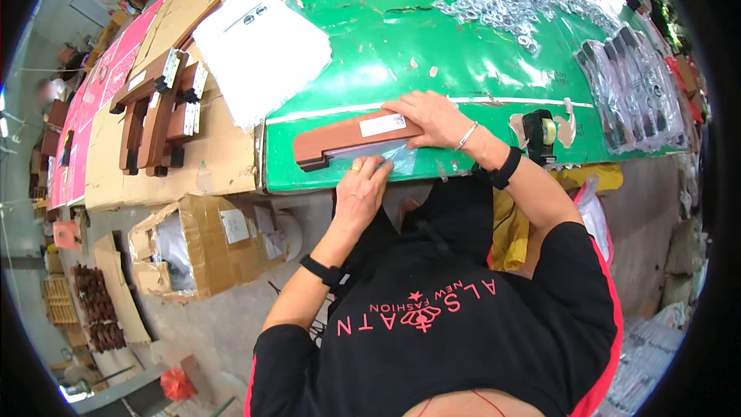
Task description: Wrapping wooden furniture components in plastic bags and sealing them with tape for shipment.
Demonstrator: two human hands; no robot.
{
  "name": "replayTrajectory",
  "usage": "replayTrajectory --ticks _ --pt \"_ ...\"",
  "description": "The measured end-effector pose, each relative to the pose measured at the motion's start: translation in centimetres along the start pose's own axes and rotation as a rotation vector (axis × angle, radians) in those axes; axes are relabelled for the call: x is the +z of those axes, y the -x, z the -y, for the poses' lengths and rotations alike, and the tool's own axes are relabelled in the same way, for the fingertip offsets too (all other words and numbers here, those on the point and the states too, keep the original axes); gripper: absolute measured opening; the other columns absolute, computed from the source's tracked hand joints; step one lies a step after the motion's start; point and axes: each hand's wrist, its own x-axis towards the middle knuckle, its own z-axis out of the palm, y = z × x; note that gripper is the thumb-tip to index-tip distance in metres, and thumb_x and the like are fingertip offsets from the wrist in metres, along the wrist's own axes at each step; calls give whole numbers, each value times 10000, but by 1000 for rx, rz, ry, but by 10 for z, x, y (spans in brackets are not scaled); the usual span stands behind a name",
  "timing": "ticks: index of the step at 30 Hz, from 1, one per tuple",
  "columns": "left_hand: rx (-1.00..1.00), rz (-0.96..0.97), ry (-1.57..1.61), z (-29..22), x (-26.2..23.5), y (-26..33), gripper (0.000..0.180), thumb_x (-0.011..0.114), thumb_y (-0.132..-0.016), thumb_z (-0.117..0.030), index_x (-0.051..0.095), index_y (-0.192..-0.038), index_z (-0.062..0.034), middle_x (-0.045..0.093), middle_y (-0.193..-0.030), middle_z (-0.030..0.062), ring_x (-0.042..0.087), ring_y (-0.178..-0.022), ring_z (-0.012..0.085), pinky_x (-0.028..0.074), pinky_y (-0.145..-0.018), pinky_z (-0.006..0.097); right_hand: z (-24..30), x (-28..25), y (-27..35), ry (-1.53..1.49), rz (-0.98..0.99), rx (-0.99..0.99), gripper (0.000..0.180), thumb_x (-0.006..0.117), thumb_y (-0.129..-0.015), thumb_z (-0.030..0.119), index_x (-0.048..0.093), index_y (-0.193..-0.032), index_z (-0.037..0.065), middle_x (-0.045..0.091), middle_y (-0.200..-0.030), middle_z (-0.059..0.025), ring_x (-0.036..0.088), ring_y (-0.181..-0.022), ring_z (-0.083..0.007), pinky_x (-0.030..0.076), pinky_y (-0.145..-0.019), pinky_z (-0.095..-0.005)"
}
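Gripping: right hand, curled over wooden block
Left hand: fingers bent beside plastic film; cannot tell if pinching
Surface: green

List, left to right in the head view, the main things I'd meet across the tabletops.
Brown stack → single brown piece → tape dispenser → bagged packs.

Lighting: bright, diffuse; sheen on my green tabletop; white sheets nearly washed out; grey floor dimmer. Focus: my hands fairly crisp, far-left background soft. Distortion: fisheye bending, black rim.
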Motion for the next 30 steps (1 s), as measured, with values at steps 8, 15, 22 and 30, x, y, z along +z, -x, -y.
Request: replayTrajectory --ticks 8,15,22,30 --pt "-247 -279 136 61 -71 -22 183 663 -894 -33 694 -1074 -32 678 -984 108 662 -875 240 520 -764 324 -8 -5 1 -123 -100 10 734 796 -609 209 540 -1288 101 603 -1045 -98 581 -1009 -312 482 -855 -427" --pt "-525 -304 107 174 -97 -66 287 633 -924 -114 642 -1208 -74 682 -1018 108 659 -890 263 517 -772 359 -17 -21 24 -102 -221 235 758 812 -592 217 545 -1291 100 623 -1122 -110 584 -1026 -320 478 -881 -438" --pt "-527 -99 -326 276 -34 -117 377 744 -832 -290 647 -1160 -131 659 -1056 118 628 -985 320 510 -848 431 -10 -31 16 -103 -306 281 820 780 -767 419 450 -1451 110 574 -1276 -163 521 -1202 -368 407 -1032 -457" --pt "-556 86 -199 293 -20 -143 171 731 -810 -255 699 -840 -90 684 -835 102 664 -801 268 520 -709 415 -11 -44 17 -400 -435 315 514 722 -857 252 581 -1320 79 637 -1136 -139 621 -1009 -306 497 -879 -397"
